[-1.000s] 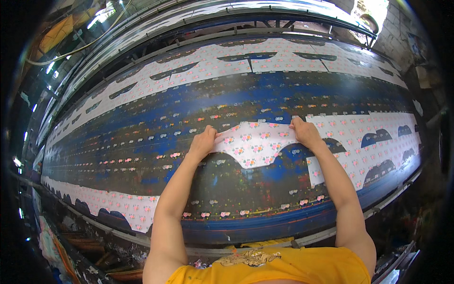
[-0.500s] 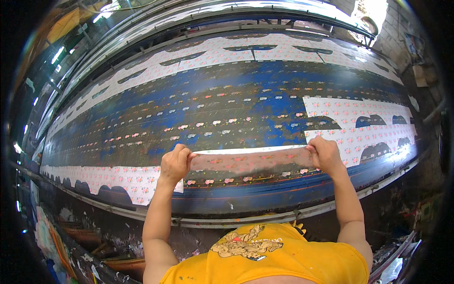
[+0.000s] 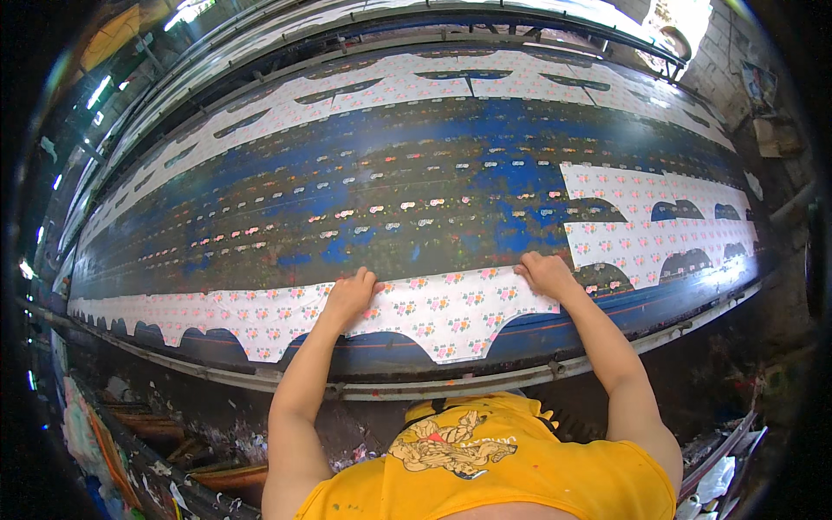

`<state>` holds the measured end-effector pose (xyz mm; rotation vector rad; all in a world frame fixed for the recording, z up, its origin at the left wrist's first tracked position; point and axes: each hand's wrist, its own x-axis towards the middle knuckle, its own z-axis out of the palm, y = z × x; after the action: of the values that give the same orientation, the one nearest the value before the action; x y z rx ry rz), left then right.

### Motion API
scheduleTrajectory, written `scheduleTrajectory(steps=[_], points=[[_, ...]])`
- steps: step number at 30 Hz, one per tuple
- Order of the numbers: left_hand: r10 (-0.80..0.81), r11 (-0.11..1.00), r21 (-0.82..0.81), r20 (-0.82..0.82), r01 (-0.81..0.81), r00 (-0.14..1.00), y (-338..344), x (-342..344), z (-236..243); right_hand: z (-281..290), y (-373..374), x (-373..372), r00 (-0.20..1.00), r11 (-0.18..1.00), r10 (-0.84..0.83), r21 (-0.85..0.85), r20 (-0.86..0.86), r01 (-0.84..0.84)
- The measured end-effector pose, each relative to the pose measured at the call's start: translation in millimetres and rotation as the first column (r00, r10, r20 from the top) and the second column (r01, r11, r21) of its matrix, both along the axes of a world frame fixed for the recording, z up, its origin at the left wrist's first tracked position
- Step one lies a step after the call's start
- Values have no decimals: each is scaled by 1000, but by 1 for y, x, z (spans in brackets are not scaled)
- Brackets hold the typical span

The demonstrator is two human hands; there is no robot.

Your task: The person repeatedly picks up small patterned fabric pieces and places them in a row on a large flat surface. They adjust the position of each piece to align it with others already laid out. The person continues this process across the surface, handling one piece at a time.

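A white fabric piece (image 3: 446, 312) with a pink floral print lies flat along the near side of the long printing table (image 3: 416, 195). Its lower edge curves in at both sides to a blunt tab. At its upper left corner, my left hand (image 3: 350, 300) has its fingers bent and pressed together on the cloth. My right hand (image 3: 548, 277) is closed in the same way at the upper right corner. Left of it, a row of matching floral pieces (image 3: 251, 321) runs along the near edge, partly behind my left forearm.
More floral pieces (image 3: 659, 191) lie at the right of the table, and another strip (image 3: 381, 87) runs along its far side. Dark blue patches and small printed marks cover the tabletop. A metal rail (image 3: 451, 386) borders the near edge. Wooden frames (image 3: 230, 478) sit below left.
The fabric piece, held up and folded between my hands before, now lies spread on the table with its front hanging part laid toward me. Both hands have come down with its upper corners.
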<state>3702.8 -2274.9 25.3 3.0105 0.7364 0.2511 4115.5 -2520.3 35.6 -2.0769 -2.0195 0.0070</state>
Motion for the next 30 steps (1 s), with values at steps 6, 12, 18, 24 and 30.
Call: scheduleTrajectory(steps=[6,12,18,24,30], points=[[152,988,19,50,-153,987,-4,4,3,-5,-3,13,975,980,-198,20,98,197],[74,992,85,190,-92,979,-25,36,23,10,-25,35,949,950,-312,16,45,312],[-34,999,31,262,27,965,-62,130,28,17,-58,89,952,955,-296,-5,75,297],[-197,979,5,297,205,934,-123,258,12,5,-108,195,967,968,-247,62,68,243],[-178,977,-51,337,207,924,-191,396,-1,16,-161,322,980,961,-199,194,-12,198]])
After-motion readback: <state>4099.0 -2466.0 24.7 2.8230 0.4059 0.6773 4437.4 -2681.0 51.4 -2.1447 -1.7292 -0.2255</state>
